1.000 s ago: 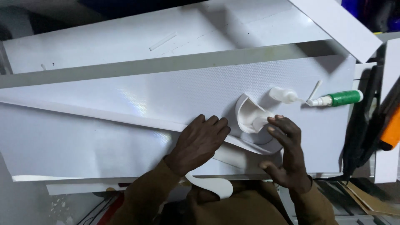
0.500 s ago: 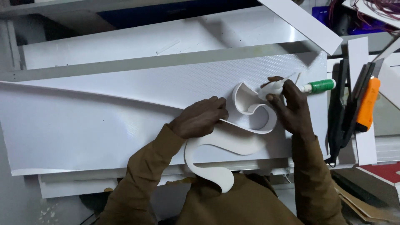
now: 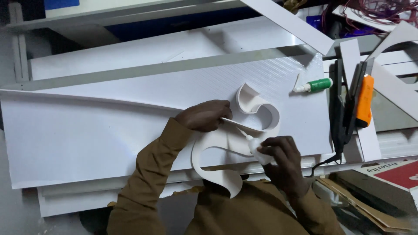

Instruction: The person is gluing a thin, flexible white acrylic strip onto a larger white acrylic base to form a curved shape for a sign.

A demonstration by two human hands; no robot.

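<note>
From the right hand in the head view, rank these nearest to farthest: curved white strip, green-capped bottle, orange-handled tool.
1. Curved white strip: just above the right hand, by the small bottle's tip.
2. Green-capped bottle: farther up, to the right.
3. Orange-handled tool: farthest, at the sheet's right edge.
</note>
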